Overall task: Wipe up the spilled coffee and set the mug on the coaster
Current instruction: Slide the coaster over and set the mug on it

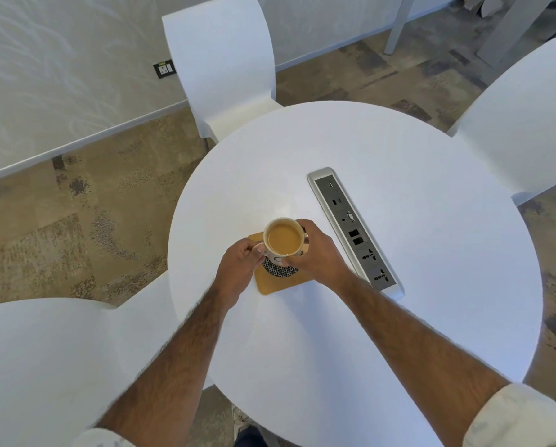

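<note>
A white mug (283, 237) filled with light brown coffee is over a square tan coaster (272, 283) that has a dark patterned disc in its middle. My left hand (239, 266) grips the mug's handle on its left side. My right hand (315, 250) wraps around the mug's right side. Whether the mug rests on the coaster or hovers just above it I cannot tell. No spilled coffee or cloth shows on the round white table (399, 285).
A silver power and data socket strip (355, 229) is set into the table just right of my right hand. White chairs stand at the back (222, 59), at the right (528, 117) and at the near left (44, 366). Patterned carpet surrounds the table.
</note>
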Motion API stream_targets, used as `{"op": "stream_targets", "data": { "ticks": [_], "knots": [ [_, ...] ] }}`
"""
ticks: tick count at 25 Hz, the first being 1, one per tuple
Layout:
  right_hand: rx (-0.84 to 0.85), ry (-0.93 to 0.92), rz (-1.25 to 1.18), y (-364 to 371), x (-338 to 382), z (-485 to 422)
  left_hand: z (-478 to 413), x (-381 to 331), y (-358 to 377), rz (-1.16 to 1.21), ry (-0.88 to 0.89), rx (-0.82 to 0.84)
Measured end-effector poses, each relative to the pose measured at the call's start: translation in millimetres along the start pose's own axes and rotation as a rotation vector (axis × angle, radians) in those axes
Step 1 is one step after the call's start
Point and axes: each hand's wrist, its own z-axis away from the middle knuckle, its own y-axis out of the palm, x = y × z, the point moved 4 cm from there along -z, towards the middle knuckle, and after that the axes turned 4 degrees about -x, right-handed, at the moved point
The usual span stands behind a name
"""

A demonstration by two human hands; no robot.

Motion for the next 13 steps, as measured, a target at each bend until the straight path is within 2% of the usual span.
{"op": "stream_targets", "data": {
  "ticks": [13],
  "knots": [
    [-0.016, -0.012, 0.005, -0.1, 1.8, 10.0, -0.6, 7.3, 0.5, -0.02, -0.018, -0.008]
  ]
}}
